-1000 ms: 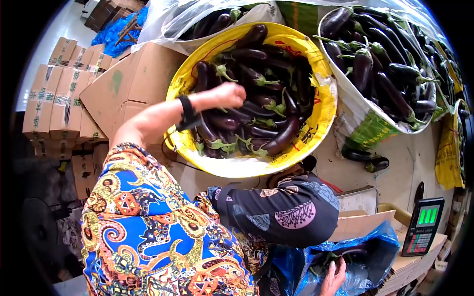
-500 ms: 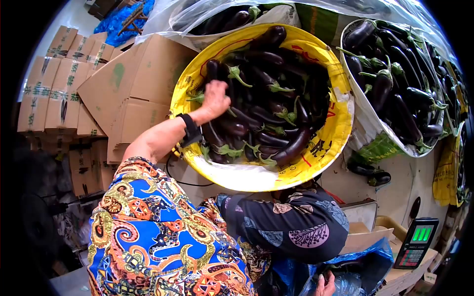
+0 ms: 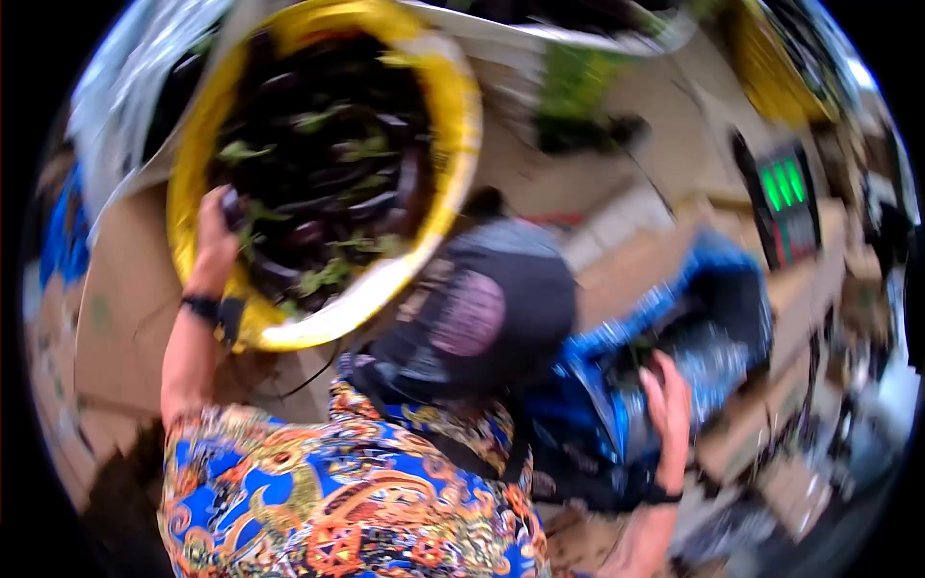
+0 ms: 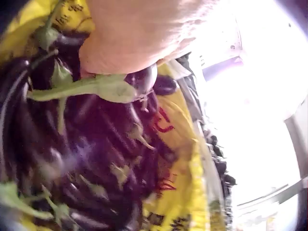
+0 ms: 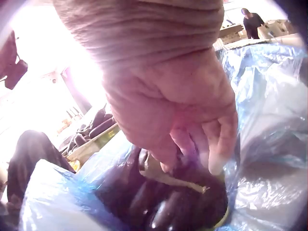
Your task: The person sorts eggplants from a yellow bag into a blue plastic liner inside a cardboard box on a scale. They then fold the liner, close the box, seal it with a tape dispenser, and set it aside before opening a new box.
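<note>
At the left inside of a yellow-lined round basket (image 3: 461, 106), my left hand (image 3: 216, 231) grips an eggplant (image 4: 144, 79), whose end shows by the fingers. Its pale green stem and cap (image 4: 91, 89) stick out below the hand in the left wrist view. Dark eggplants (image 3: 318, 164) with green caps fill the basket. My right hand (image 3: 668, 400) reaches down into a carton lined with blue plastic (image 3: 617, 328). In the right wrist view its fingers hang loosely, fingertips right at the eggplants (image 5: 168, 207) lying in the liner, near a curved stem (image 5: 178, 180).
A scale display (image 3: 785, 193) with green digits stands beyond the carton. My knee in dark patterned cloth (image 3: 482, 308) lies between basket and carton. Flattened cardboard (image 3: 130, 299) is left of the basket. More eggplants (image 3: 588, 14) fill a sack at the back.
The head view has swung right, so basket and carton appear further left and higher. My left hand has moved to the basket's left side and taken hold of an eggplant. My right hand stays at the carton.
</note>
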Tool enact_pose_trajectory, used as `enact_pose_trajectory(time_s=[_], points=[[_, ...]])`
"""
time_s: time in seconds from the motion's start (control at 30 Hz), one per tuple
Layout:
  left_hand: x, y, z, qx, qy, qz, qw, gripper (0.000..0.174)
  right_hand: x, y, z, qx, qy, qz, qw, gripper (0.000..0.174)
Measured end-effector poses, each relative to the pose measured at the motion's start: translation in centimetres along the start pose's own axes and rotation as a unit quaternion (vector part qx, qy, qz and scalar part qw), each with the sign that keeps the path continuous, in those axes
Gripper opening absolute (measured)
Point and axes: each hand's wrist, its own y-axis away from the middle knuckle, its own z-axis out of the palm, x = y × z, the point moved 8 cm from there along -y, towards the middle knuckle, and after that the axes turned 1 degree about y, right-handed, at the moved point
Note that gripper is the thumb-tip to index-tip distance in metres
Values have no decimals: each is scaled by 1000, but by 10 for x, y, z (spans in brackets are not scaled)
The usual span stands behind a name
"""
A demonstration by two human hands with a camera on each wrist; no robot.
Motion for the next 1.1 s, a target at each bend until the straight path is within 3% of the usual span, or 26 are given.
enact_pose_trajectory(time_s=[0.03,0.07,0.13,0.2,0.27,0.3,0.33,0.4,0.43,0.47,0.5,0.53,0.6,0.67,0.8,0.87,0.97,1.1], points=[[-35,13,2,137,364,-269,881,35,1,5,-12,19,10,6,1000,41],[-11,21,27,15,457,-294,839,39,3,8,-19,34,18,4,999,41],[86,35,62,-78,348,-262,897,42,16,14,-32,55,-27,66,996,41],[125,33,87,-187,278,-185,924,56,21,25,-37,104,-39,77,991,39],[231,33,130,-307,196,-34,931,76,23,28,-44,132,-35,67,988,39],[268,31,149,-339,141,-1,930,90,25,29,-46,140,-21,47,989,39],[310,33,169,-386,82,55,917,88,26,32,-47,148,-6,28,989,40],[370,41,203,-401,81,88,908,85,23,40,-44,154,26,24,987,39],[395,48,225,-441,71,149,882,81,26,43,-44,160,31,18,986,39],[422,55,247,-469,-62,306,826,75,27,46,-44,167,36,11,985,38],[464,88,273,-446,-118,483,744,69,26,49,-46,162,7,36,986,37],[486,117,300,-465,-161,571,658,68,28,51,-47,168,-9,33,985,37],[500,163,349,-519,-132,636,556,61,33,52,-48,178,-39,27,983,36],[498,199,391,-517,-104,697,486,60,33,53,-47,185,-63,22,980,35],[487,259,465,-526,-156,751,368,31,30,59,-49,189,-95,12,977,34],[477,281,493,-524,-190,764,326,26,29,59,-49,203,-77,-6,976,33],[451,299,533,-544,-271,743,278,22,21,59,-50,191,-61,-11,980,34],[438,304,572,-526,-276,736,325,26,21,59,-48,192,-40,-27,980,34]])
